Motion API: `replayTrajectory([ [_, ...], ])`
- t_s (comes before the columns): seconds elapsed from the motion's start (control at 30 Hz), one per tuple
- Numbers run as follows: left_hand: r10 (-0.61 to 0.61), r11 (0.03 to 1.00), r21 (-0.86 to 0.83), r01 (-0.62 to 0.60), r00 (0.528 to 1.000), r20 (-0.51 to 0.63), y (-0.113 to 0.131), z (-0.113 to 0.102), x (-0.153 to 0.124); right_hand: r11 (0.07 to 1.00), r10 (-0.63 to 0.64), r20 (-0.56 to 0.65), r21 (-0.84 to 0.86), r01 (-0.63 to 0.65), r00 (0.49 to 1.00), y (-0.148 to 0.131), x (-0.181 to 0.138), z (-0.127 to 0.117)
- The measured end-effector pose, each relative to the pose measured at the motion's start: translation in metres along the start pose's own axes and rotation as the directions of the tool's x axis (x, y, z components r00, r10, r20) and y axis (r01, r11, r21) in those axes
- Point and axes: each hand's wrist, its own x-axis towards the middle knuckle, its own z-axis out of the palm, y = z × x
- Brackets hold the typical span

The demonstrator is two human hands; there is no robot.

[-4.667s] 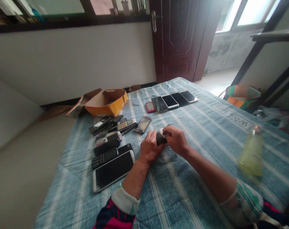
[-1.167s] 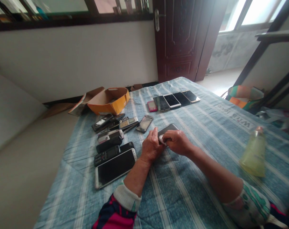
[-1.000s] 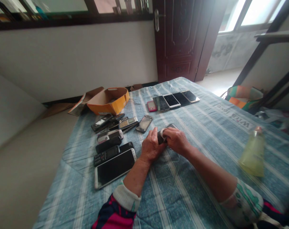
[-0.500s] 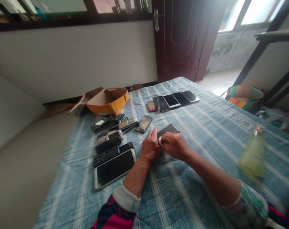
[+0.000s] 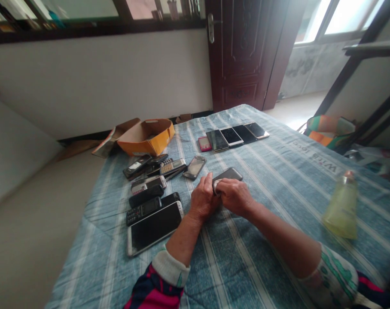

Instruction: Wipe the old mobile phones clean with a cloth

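A dark phone [image 5: 231, 174] lies on the striped bedcover, its far end showing past my fingers. My left hand [image 5: 203, 197] closes on the phone's near left edge and steadies it. My right hand [image 5: 235, 195] pinches a small white cloth [image 5: 216, 185] against the phone's near end; most of the cloth is hidden under the fingers, so it could also be a tissue. The two hands almost touch. Left of them sits a smaller phone with a grey screen [image 5: 195, 167], and nearer me a large white-framed phone [image 5: 156, 227].
Several old keypad phones [image 5: 143, 211] are heaped at the left. An open orange box [image 5: 146, 139] stands behind them. At the back, several phones [image 5: 232, 136] lie in a row beside a small pink-edged item [image 5: 204, 143]. A yellowish spray bottle [image 5: 341, 206] stands at the right.
My right hand has shifted slightly at the near end of the phone, its wrist and forearm moving a little left. My left hand and the phone stay in place.
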Motion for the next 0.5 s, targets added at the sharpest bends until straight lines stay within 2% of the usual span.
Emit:
replayTrajectory([
  [0.27, -0.028, 0.999, -0.018, 0.028, 1.000, 0.014, 0.003, -0.003, 0.000, 1.000, -0.021, 0.022, 0.023, 0.021, 1.000, -0.004, -0.002, -0.010],
  [0.4, -0.036, 0.999, -0.012, 0.036, 0.999, 0.001, 0.003, -0.002, 0.000, 0.998, -0.003, -0.045, 0.059, 0.005, 0.999, 0.001, -0.002, -0.006],
  [0.5, -0.026, 1.000, -0.016, 0.026, 0.999, -0.022, 0.001, 0.002, 0.000, 0.999, 0.048, -0.112, -0.001, -0.048, 0.993, 0.007, 0.000, -0.003],
])
